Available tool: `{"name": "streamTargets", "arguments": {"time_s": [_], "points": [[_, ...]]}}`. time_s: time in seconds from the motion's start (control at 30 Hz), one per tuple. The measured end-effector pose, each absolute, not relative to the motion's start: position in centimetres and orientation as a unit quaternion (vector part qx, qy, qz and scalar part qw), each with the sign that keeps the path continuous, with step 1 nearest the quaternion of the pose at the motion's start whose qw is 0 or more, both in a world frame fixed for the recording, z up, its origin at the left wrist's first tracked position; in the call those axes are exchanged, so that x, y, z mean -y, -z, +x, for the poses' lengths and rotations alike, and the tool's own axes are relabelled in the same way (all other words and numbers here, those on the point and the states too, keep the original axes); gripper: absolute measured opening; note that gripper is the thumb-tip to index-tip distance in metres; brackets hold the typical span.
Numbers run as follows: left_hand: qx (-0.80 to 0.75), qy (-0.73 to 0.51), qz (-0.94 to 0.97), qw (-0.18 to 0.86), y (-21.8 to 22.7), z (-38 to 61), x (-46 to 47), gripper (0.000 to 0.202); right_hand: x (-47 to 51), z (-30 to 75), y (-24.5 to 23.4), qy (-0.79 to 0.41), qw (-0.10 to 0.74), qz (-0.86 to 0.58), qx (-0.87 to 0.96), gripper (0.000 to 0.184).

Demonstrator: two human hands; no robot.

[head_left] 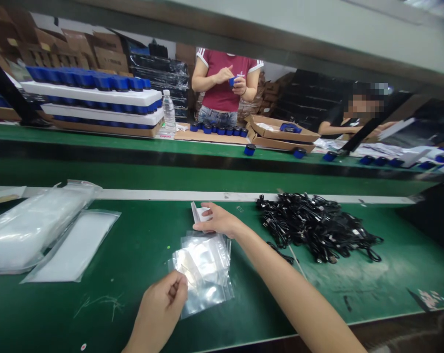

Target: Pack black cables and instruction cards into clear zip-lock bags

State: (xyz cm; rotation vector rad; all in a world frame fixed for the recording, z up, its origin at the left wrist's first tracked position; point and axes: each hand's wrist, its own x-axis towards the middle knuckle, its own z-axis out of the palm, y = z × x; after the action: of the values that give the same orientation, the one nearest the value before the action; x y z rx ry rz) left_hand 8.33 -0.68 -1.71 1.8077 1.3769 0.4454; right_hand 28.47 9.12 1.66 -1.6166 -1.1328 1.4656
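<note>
My right hand (219, 220) reaches across the green table, its thumb and fingers closed around a small stack of folded white leaflets (197, 212). Just in front of it lies a loose, overlapping pile of clear zip bags (210, 267). My left hand (163, 301) is at the pile's left edge, fingers curled in, pinching the edge of a clear bag (187, 267). The fingertips of that hand are partly hidden.
A tangled heap of black cables (313, 225) lies to the right. Larger plastic packs (34, 230) lie on the left. Beyond a pale strip (163, 195), blue-and-black round items (249, 149) stand along a ledge. Across from me, a person in a red shirt (225, 78) holds a blue item.
</note>
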Motion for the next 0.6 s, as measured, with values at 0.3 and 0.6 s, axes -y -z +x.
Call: {"name": "streamTargets", "arguments": {"time_s": [0.3,0.6], "points": [[-0.546,-0.183,0.711,0.404,1.3,8.5,0.6,0.033,-9.0,28.9,-2.4,-0.606,0.325,-0.592,0.42,0.01],[-0.551,-0.212,0.671,0.448,0.7,7.9,0.3,0.033,-8.1,29.4,-2.6,-0.467,0.381,-0.658,0.451,0.016]]}}
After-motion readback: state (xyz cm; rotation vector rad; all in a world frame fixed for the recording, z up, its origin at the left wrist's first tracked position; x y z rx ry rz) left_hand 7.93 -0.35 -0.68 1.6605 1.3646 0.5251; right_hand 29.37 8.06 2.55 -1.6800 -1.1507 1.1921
